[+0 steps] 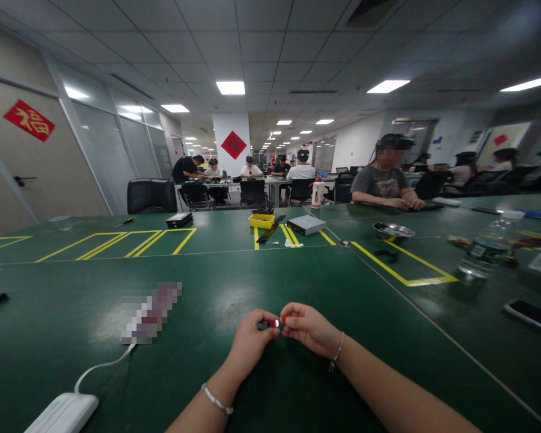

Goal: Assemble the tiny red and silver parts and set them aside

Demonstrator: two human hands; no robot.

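Note:
My left hand (249, 338) is closed in a pinch, with a small red piece with a shiny silver end (273, 323) between thumb and fingertips. That silver end points to the right; the piece is too small to name its kind. Facing it, my right hand (310, 328) pinches a small orange-red piece (284, 320), mostly covered by the fingertips. The two hands nearly meet at the fingertips, low over the green table (198, 373). Whether the two pieces touch cannot be made out.
A white power bank (63, 414) with a cable to a blurred-out phone (152, 314) lies left. Farther back are a yellow tray (261, 221), a grey box (305, 225) and a metal bowl (393, 231). A water bottle (485, 248) and dark phone (534, 317) are right. A person (385, 180) sits across.

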